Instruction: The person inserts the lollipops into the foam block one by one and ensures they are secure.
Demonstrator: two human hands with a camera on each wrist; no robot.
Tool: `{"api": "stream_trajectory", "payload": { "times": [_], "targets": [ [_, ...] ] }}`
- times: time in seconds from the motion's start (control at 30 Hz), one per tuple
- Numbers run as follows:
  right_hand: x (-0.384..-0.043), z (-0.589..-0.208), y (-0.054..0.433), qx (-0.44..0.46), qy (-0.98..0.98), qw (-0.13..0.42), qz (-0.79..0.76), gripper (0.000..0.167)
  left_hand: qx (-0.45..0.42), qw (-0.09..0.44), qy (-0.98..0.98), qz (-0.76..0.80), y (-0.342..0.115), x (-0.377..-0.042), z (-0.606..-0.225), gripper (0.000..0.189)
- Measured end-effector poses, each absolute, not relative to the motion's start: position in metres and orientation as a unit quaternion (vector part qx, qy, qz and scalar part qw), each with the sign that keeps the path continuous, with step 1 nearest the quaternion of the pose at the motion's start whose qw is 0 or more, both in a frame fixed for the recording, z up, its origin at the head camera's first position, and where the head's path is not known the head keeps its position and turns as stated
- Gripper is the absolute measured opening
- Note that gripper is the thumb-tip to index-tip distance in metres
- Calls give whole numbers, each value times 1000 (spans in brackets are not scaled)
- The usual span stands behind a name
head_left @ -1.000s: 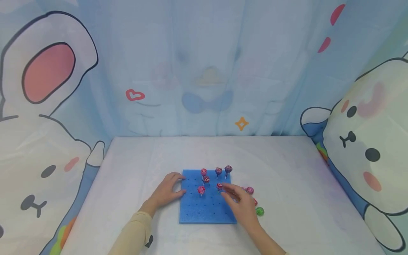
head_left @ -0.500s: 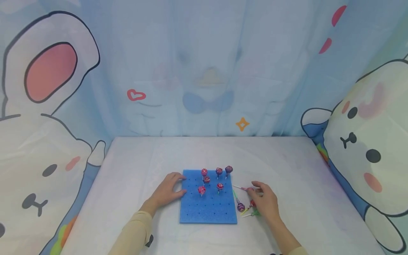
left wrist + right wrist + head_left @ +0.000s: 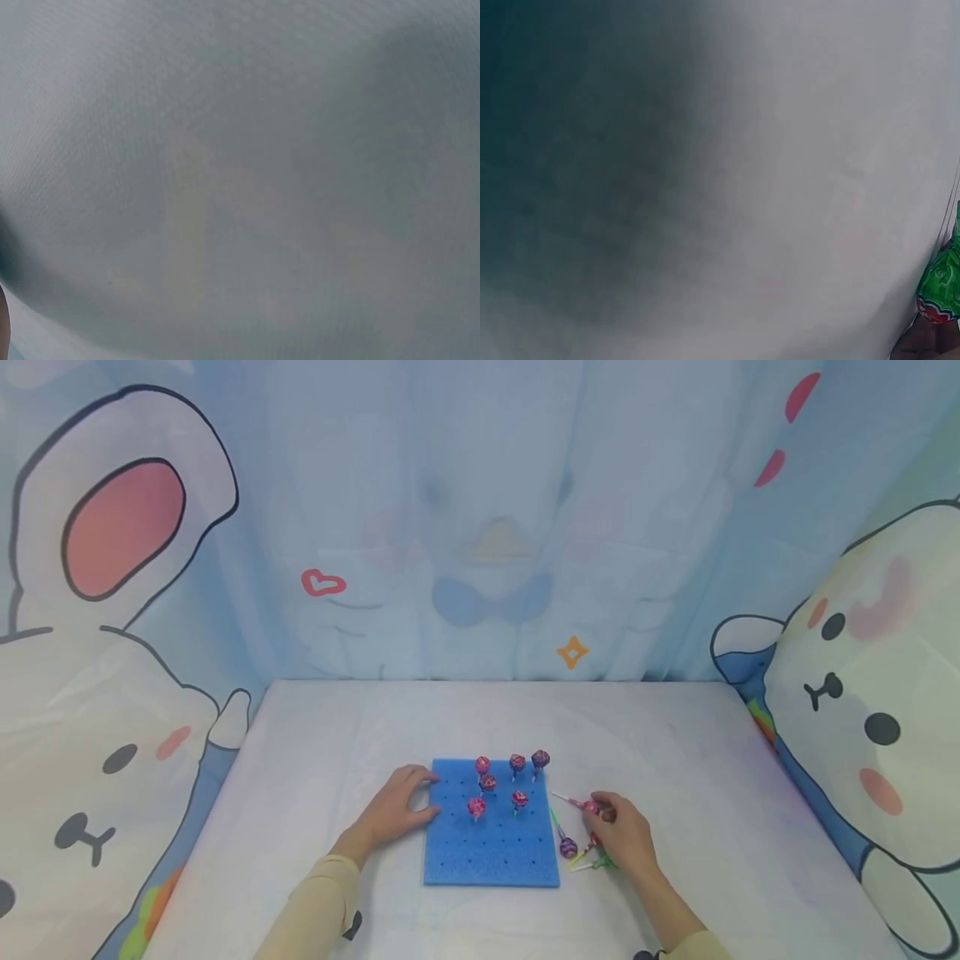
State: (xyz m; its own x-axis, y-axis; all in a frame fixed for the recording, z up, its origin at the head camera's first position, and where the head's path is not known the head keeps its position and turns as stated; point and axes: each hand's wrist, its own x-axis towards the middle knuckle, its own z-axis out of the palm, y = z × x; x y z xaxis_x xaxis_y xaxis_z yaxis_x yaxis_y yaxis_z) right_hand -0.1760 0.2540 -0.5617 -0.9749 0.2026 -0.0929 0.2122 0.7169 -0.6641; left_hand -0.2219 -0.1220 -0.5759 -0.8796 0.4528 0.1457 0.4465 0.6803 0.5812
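Observation:
A blue foam board (image 3: 491,864) with rows of small holes lies on the table. Several wrapped lollipops stand in it, among them a pink lollipop (image 3: 477,808), a red one (image 3: 520,798) and a dark purple one (image 3: 541,759). My left hand (image 3: 393,810) rests against the board's left edge, thumb and fingers spread. To the right of the board, my right hand (image 3: 626,835) pinches the head of a pink lollipop (image 3: 590,807), its stick pointing left. The right wrist view catches only a green lollipop (image 3: 941,285) at its edge.
Beside the board's right edge lie a purple lollipop (image 3: 568,847), a red lollipop (image 3: 595,841) partly behind the right hand, and a green lollipop (image 3: 603,862). A white cloth covers the table (image 3: 360,718). A printed curtain (image 3: 487,485) hangs behind it.
My right hand has left the red lollipop, which now stands in the board, and moved right to the loose pink lollipop. The left hand stays at the board's edge.

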Motion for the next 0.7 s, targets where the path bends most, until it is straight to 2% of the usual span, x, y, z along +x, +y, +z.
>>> {"api": "stream_trajectory", "payload": {
  "times": [0.33,0.43,0.57,0.7],
  "targets": [
    [-177,-553,257,122,906,-11,-406,39,232,17,921,313,-122,-220,-578,46],
    [-180,-562,259,97,911,-59,-397,40,230,20,921,314,-122,-220,-578,46],
    [-188,-575,263,56,916,-126,-376,52,234,12,919,317,-122,-221,-579,45],
    [-184,-553,251,55,888,-133,-436,49,239,4,918,317,-122,-222,-580,44]
  ]
}}
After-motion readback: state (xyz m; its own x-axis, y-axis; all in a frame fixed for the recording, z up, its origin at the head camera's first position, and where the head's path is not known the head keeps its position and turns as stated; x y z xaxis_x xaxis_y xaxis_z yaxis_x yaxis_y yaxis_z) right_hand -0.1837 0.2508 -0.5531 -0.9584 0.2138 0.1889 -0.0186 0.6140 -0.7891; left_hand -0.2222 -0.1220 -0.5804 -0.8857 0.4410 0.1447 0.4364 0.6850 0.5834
